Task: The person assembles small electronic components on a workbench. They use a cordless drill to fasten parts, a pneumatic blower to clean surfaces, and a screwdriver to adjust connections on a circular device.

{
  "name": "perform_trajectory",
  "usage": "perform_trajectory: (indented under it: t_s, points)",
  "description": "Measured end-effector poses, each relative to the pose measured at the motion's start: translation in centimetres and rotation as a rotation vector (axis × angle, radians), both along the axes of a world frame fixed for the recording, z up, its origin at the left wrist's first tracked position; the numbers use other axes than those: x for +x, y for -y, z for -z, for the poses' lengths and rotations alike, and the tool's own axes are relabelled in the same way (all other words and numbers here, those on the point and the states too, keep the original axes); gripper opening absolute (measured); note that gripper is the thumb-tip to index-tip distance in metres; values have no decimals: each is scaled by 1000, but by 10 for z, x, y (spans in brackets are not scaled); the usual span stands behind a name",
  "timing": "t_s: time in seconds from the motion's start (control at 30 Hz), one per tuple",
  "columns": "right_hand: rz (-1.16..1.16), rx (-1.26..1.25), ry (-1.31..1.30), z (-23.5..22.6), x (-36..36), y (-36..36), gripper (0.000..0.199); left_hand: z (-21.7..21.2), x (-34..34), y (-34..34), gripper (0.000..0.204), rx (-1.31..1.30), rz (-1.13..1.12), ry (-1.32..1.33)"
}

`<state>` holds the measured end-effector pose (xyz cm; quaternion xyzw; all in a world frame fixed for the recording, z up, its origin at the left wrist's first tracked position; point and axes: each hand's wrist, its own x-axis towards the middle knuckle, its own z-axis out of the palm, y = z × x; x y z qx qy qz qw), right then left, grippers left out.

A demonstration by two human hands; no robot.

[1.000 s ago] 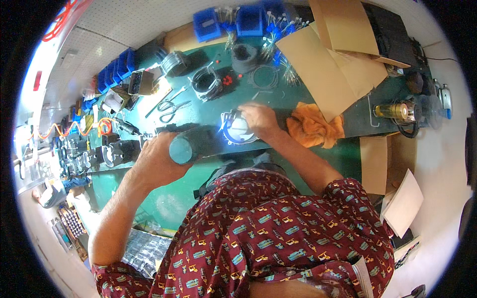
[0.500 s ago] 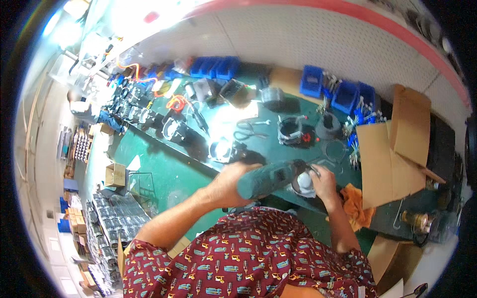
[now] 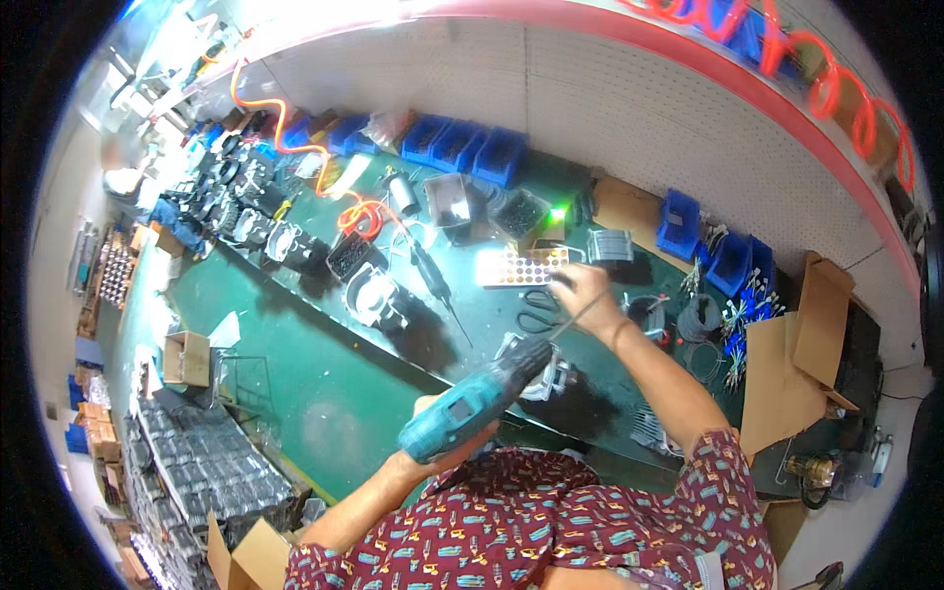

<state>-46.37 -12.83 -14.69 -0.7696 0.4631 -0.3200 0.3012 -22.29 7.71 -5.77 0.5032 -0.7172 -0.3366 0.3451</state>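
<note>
So the teal plastic cordless drill [image 3: 470, 401] is sitting in the left hand [image 3: 444, 454], fingers wrapped round the grip, nose angled up and right toward the round grey metal motor housing [image 3: 543, 372] on the green workbench [image 3: 334, 393] right in front of the person. The right hand [image 3: 588, 295] is stretching further back over the bench and pinching something thin and dark, maybe a long screw or a bit, just beside the flat white tray with rows of small holes [image 3: 523, 266]. My read is that this is the fetch-a-fastener step: the drill is waiting while the other hand is picking up the next piece, and the next move is probably going to need that piece brought back to the housing and lined up under the drill's tip. Honestly a lot is hard to tell here. The drill's chuck is overlapping the housing, so whether it's touching is anyone's guess, and the pinched thing is too small to identify. Farther out there are blue plastic bins [image 3: 462, 147] along the white wall, folded brown cardboard [image 3: 796, 364] on the right, and a coiled orange hose [image 3: 356, 211] at the back, all bending with the lens.
</note>
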Motion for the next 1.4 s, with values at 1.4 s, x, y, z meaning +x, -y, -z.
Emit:
perform_trajectory:
  t_s: [1.4]
  points:
    - [283,713,1319,40,53,-35,16,82,141,65,35,341,-74,-348]
